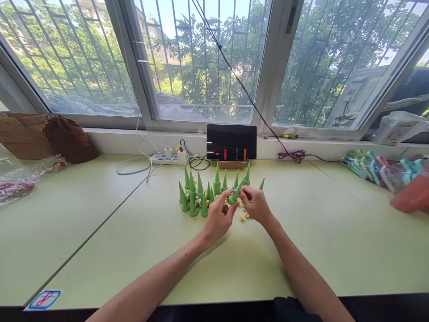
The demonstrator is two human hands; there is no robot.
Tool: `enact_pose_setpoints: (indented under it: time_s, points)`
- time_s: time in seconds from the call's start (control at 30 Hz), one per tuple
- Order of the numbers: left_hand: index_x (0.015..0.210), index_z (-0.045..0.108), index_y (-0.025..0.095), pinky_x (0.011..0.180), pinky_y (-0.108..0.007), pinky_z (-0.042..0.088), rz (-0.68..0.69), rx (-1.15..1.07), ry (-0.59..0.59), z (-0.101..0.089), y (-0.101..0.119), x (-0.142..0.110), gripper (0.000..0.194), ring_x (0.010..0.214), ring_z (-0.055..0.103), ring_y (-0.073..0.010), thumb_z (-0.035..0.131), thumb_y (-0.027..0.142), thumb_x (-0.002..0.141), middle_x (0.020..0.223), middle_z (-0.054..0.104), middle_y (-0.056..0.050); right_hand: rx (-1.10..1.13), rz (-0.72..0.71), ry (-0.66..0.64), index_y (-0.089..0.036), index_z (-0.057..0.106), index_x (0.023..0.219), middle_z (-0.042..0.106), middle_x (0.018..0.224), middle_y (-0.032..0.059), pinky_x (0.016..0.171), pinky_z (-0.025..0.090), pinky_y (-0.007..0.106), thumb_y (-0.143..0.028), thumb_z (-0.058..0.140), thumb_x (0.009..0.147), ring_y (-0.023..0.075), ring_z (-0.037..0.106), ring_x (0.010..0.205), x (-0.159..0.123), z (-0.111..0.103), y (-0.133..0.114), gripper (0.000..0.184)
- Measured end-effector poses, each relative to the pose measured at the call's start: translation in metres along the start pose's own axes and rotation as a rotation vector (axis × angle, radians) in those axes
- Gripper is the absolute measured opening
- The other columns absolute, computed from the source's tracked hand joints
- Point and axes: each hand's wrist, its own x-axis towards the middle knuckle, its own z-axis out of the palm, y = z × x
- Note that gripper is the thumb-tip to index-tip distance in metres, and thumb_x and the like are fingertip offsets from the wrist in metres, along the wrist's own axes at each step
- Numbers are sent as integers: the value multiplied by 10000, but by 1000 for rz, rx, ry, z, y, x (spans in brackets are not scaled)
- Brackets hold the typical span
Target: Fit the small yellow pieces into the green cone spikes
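Cone (236, 193), green, tapering, tilted; left hand (217, 218) pinching it; right hand (257, 205) curled beside it, hold unclear.

Item: green cone (236, 192), one, slender and pointed, wider at the foot. Held off the surface between left thumb and fingers at its base; leaning, tip up and to the right as I see it from behind the work.

Item: standing cones (193, 201), over a dozen, same green, points upward. Thickest cluster to the left of the held one; a looser row farther back; one more at far right, its lower part hidden behind the right hand (256, 203). Several show a broader band round the foot.

Item: yellow bits (241, 218), small, loose, scattered among the cones and just below the right hand. Too small to make out exact shape or count.
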Motion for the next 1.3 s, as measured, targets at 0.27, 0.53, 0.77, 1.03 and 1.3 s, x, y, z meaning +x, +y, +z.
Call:
enact_pose_setpoints:
  time_s: [0.27,0.53,0.77,1.03,1.3]
  points:
    - [1214,509,187,480,-222,449,-87,-43,20,-1,3,1,423,399,495,-64,579,428,874,914,689,-81,41,-1,14,-190,585,899,472,586,-33,493,320,250,-369,484,945,117,391,499,-1,-1,-3,211]
    - [1233,477,177,424,-231,442,-176,-80,52,-4,7,3,494,365,510,-51,549,509,875,1129,626,-162,109,-24,-60,-187,594,1070,578,718,13,564,442,265,-352,525,929,146,529,608,-1,-3,-9,227]
    - [1218,489,169,418,-217,432,-172,-70,61,-3,5,2,501,383,501,-44,567,511,861,1114,622,-152,105,-40,-46,-183,626,1049,668,853,63,591,495,283,-359,558,913,158,581,655,0,-1,-5,233]
    - [1208,491,168,446,-231,442,-166,-47,58,-4,6,2,477,386,513,-63,568,491,865,1021,654,-123,95,-27,-42,-181,634,1049,687,899,72,598,496,285,-332,561,912,158,590,667,-1,0,-3,217]
    - [1204,493,173,433,-218,422,-155,-57,57,-4,5,2,474,386,504,-59,568,496,865,1009,662,-112,91,-30,-47,-173,629,1051,677,856,64,596,493,281,-314,558,912,154,578,657,-1,0,-1,211]
